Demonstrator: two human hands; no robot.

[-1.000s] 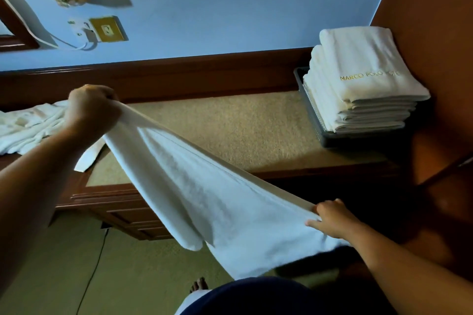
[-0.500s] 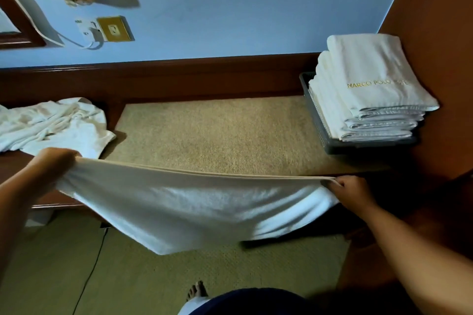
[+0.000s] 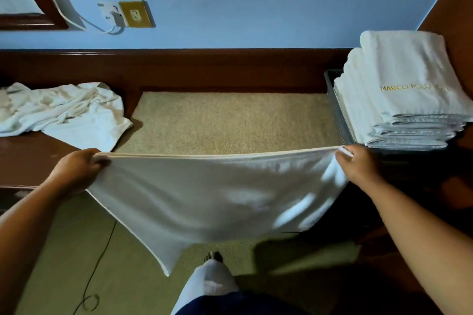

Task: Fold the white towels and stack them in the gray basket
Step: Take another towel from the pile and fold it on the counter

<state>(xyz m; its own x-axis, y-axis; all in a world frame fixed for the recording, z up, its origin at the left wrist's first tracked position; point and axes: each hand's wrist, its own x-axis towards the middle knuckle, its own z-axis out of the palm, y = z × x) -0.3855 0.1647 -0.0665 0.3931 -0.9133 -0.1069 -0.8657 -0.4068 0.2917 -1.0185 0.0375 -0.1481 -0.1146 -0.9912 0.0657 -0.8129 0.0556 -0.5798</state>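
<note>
A white towel (image 3: pixel 210 194) hangs stretched flat between my hands in front of the wooden bench. My left hand (image 3: pixel 76 169) grips its top left corner and my right hand (image 3: pixel 358 166) grips its top right corner. The upper edge runs level just above the bench's front edge, and the lower part sags toward the floor. The gray basket (image 3: pixel 337 115) stands at the bench's right end, holding a stack of folded white towels (image 3: pixel 399 94) with gold lettering on top. A heap of unfolded white towels (image 3: pixel 64 110) lies at the left end.
A beige padded surface (image 3: pixel 230 120) covers the bench top between the heap and the basket. Behind it is a blue wall with a socket and plug (image 3: pixel 128 14). An orange-brown wall (image 3: pixel 455 7) closes the right side. A cable (image 3: pixel 97 263) runs over the green floor.
The towel went from slanted, left hand high and right hand low, to stretched level. Both hands have moved forward and apart, bringing the top edge closer to the bench.
</note>
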